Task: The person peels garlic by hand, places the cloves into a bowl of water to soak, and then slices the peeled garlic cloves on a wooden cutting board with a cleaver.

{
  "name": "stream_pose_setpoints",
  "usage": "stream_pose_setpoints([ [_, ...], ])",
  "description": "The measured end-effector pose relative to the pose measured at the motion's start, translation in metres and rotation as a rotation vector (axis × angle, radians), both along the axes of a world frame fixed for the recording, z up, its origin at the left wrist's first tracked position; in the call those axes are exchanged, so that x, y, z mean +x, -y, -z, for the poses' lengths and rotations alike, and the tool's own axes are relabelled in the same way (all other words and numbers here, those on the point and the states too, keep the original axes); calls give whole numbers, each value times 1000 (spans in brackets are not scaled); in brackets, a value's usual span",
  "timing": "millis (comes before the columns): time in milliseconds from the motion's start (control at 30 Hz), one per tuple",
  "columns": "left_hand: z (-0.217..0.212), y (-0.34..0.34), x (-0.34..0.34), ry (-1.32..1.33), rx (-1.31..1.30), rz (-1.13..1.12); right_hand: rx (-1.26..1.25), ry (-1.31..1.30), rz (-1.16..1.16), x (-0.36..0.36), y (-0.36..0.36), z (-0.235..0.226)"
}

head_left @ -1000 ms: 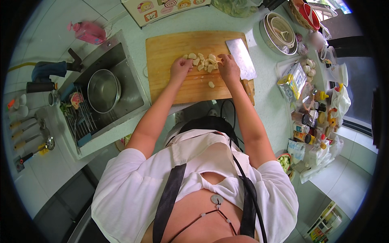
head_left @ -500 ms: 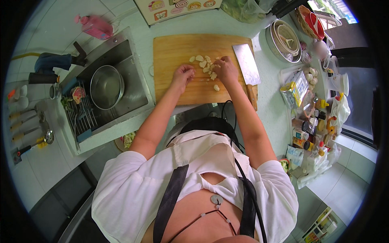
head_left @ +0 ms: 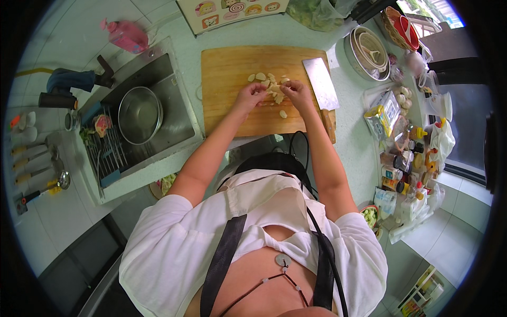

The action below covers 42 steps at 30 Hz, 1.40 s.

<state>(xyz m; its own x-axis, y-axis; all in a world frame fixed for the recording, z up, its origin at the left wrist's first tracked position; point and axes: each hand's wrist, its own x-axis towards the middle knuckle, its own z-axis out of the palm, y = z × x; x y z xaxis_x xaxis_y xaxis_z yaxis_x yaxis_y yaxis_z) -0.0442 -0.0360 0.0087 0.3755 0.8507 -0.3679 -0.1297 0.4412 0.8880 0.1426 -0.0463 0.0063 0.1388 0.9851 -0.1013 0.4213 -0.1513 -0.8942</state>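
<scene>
Several pale garlic cloves [head_left: 260, 76] lie loosely grouped on a wooden cutting board [head_left: 222, 117], and a single clove sits apart nearer me. My left hand [head_left: 251, 98] is at the left side of the group, fingertips pinched together; whatever is between them is too small to make out. On the other side, my right hand [head_left: 297, 94] has its fingers closed at a pale garlic clove [head_left: 285, 81]. The fingertips of both hands point toward each other, a small gap apart. A cleaver [head_left: 320, 84] rests along the board's right edge, handle toward me.
Left of the board is a sink [head_left: 177, 113] with a metal bowl [head_left: 140, 115] and a rack. A pink bottle [head_left: 127, 37] stands behind it. Nested strainers [head_left: 368, 53], garlic bulbs [head_left: 404, 98] and assorted bottles and packets line the right side. A plastic bag of greens [head_left: 317, 13] lies at the back.
My left hand has moved right, closer to the cloves. My right hand has shifted slightly toward me and drawn back from the pile, uncovering more of it.
</scene>
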Motion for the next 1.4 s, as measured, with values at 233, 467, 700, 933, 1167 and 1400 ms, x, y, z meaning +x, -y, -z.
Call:
stream_pose_setpoints([
  [233, -3, -2, 11, 9, 24, 13, -100, -242, 67, -9, 13, -3],
  [467, 3, -1, 9, -43, 1, 53, 95, 384, 66, -24, 26, -29],
  [700, 2, 0, 4, 82, -184, 69, -90, -359, 61, -28, 30, -11],
  [933, 4, 2, -6, 204, -293, 63, -99, -413, 68, -32, 31, 2],
  [1167, 3, 2, -15, 221, -312, -34, -295, -401, 145, -31, 38, -19],
  [1400, -3, 5, -10, 188, -311, -43, -298, -698, 165, -35, 46, -20],
])
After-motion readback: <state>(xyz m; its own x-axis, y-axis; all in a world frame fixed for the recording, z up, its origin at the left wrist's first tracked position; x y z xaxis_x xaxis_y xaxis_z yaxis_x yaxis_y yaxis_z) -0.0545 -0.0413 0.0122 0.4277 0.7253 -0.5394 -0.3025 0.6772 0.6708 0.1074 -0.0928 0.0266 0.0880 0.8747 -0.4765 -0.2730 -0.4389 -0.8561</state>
